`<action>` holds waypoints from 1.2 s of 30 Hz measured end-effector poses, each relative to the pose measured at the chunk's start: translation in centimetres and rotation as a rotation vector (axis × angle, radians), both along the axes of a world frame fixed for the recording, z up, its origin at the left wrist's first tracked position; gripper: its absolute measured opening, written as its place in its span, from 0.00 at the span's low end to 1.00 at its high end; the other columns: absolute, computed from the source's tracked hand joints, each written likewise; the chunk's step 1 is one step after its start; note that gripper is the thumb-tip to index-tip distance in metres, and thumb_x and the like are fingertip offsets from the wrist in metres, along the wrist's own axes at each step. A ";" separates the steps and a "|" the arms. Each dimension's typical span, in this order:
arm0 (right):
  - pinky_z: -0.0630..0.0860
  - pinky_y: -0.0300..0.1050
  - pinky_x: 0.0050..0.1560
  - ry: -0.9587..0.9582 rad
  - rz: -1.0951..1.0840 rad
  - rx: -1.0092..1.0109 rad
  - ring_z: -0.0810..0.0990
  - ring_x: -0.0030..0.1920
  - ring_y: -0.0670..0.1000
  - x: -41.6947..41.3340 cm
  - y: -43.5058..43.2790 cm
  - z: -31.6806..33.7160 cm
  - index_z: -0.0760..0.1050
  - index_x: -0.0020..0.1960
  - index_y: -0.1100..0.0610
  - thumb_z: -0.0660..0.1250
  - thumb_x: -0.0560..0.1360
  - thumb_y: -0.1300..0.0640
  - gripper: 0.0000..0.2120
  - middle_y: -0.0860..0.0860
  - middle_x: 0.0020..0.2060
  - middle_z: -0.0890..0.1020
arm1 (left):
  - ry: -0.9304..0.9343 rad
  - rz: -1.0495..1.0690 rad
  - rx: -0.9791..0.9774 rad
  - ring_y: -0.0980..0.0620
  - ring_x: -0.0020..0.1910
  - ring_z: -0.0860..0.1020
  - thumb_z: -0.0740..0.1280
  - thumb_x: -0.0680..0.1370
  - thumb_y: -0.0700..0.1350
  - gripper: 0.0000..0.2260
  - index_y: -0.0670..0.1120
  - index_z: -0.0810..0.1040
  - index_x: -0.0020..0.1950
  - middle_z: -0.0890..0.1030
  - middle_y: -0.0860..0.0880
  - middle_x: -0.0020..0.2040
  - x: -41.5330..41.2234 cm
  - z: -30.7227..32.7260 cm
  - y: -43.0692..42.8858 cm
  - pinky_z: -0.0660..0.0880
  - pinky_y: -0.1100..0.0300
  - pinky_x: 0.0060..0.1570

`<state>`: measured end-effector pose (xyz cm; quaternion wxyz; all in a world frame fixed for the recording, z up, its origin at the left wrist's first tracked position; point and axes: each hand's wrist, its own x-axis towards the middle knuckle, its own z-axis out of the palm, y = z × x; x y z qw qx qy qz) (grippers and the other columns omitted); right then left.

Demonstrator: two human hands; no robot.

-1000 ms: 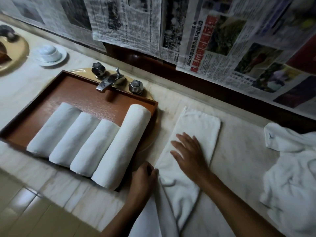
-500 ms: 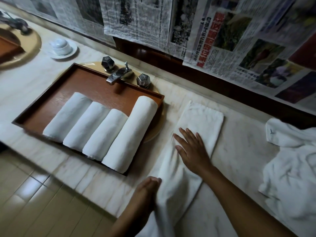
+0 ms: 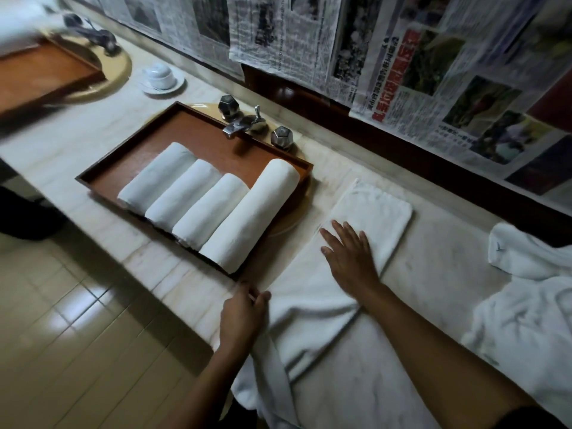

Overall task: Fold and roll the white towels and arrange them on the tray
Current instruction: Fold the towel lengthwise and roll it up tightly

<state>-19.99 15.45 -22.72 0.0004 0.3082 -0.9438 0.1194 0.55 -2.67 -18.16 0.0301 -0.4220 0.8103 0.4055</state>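
Two hands and two forearms in view.

Left hand: bare; back and knuckles toward camera; finger detail lost in dim light.

Left forearm: bare from wrist to frame edge; slender, tapering toward wrist.

Right hand: bare; back toward camera; thumb and four long fingers all visible; nails too small to read.

Right forearm: bare along most of visible length; wrist uncovered.

Sleeve: dark, near black; only its edge shows, at bottom right corner on right arm; fabric and pattern unreadable.
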 end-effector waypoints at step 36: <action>0.68 0.63 0.72 0.072 0.210 -0.119 0.71 0.74 0.62 11.1 -1.6 1.6 0.76 0.70 0.51 0.58 0.78 0.52 0.23 0.57 0.73 0.74 | 0.028 0.183 -0.005 0.59 0.36 0.78 0.74 0.75 0.56 0.12 0.50 0.79 0.40 0.82 0.54 0.35 9.6 0.2 -0.4 0.71 0.61 0.32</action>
